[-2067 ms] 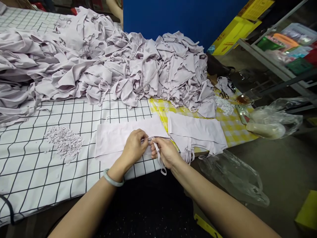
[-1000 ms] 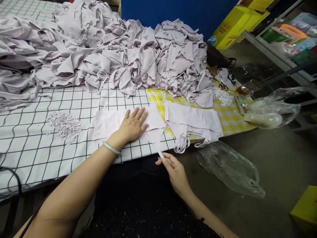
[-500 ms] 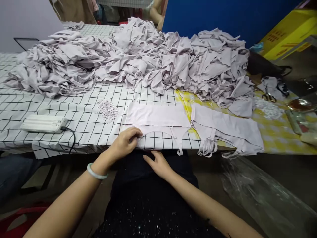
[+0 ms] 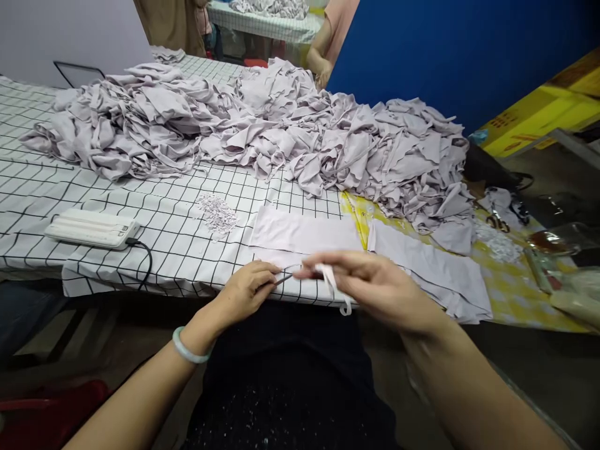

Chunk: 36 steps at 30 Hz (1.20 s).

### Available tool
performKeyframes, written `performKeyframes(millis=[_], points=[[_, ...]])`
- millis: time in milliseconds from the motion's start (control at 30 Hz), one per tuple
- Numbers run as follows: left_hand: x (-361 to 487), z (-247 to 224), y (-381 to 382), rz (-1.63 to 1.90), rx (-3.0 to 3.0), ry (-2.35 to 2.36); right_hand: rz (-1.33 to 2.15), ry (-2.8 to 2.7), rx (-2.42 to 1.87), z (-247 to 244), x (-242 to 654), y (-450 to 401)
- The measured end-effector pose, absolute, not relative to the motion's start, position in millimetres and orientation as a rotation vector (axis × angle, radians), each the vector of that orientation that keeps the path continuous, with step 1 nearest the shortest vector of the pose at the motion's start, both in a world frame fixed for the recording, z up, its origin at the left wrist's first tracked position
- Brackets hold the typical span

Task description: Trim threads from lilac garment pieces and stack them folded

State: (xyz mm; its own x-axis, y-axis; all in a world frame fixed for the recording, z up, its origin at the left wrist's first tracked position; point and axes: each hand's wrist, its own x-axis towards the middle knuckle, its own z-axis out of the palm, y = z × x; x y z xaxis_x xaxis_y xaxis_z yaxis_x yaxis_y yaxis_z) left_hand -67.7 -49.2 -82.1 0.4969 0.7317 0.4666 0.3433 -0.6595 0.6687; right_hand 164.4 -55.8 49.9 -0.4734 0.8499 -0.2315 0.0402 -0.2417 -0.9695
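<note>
Left hand: the left hand [image 4: 246,292] lay at the table's near edge, at six o'clock in the view, fingers curled shut on the hem of the flat garment [image 4: 304,234] where a strap joined it.
Right hand: the right hand [image 4: 375,284], raised just right of the left, pinched a narrow strap [image 4: 334,284] between thumb and forefinger; the strap's looped end hung below.
Garment in hand: pale lilac, smooth and thin, it lay spread as a long rectangle just beyond both hands, at twelve o'clock from them.
Progress: judging by the layout, a small stack of finished pieces [image 4: 435,269] sat flat at three o'clock, while a far larger crumpled heap [image 4: 262,131] stretched from ten to two o'clock, so most of the work seemed left.
Scraps: a little mound of pale snippets [image 4: 216,212] lay at eleven o'clock from the hands.
Surface: a white cloth with a black grid [image 4: 140,212] covered the table, with a yellow checked patch [image 4: 510,294] at three o'clock.
Other items: a white ribbed box with a black cable [image 4: 91,228] sat at nine o'clock; scissors [image 4: 494,220] lay at two o'clock.
Wrist: a pale green bangle [image 4: 187,351] circled the left wrist.
</note>
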Motion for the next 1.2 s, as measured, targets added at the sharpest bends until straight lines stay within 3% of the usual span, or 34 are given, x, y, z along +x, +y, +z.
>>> performKeyframes(millis=[200, 300, 533, 767, 967, 1200], points=[[-72.5, -88.0, -48.6, 1.059, 2.238, 0.906, 1.484, -1.111, -1.161, 4.6, 143.1, 31.1], [-73.2, -87.9, -48.4, 1.023, 2.218, 0.896, 1.505, -0.960, -1.083, -8.9, 131.0, 45.5], [-66.5, -40.4, -32.4, 1.276, 1.747, 1.182, 1.730, -1.079, -1.151, -6.9, 107.9, -1.8], [-67.2, -21.3, -25.6, 0.907, 1.210, 0.990, 1.798, -1.310, -1.242, -14.4, 101.3, -49.4], [-58.9, -22.8, -37.5, 0.872, 1.476, 1.028, 1.543, -1.380, -1.409, -24.6, 108.8, -75.1], [-45.6, -49.8, 3.0, 0.910, 2.114, 1.052, 1.750, -0.870, -1.510, -37.8, 122.9, -59.8]])
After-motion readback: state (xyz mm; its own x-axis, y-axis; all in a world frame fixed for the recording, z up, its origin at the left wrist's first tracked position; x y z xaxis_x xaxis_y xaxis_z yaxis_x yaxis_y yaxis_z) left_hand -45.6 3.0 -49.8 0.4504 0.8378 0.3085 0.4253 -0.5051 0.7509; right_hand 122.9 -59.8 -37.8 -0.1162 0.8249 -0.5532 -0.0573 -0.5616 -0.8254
